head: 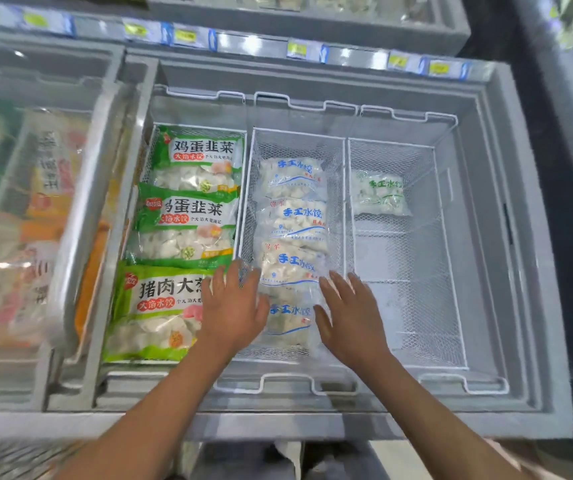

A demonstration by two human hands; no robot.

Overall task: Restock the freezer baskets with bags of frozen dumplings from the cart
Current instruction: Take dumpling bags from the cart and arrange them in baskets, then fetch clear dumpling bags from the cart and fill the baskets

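An open chest freezer (pixel 506 237) holds three white wire baskets. The left basket is full of green dumpling bags (pixel 191 216). The middle basket (pixel 342 202) holds several clear bags with blue print. The nearest of these blue-print bags (pixel 290 318) lies between my hands. My left hand (pixel 233 306) rests flat on its left edge and my right hand (pixel 350 317) on its right edge, fingers spread. The right basket (pixel 444 271) holds one clear bag with green print (pixel 380 194) at its far end. The cart is out of sight.
The slid-aside glass lid (pixel 80 220) covers the neighbouring freezer section on the left, with orange and green packs beneath. A shelf rail with price labels (pixel 298 50) runs along the back. The freezer's grey front rim (pixel 278 427) is just below my forearms.
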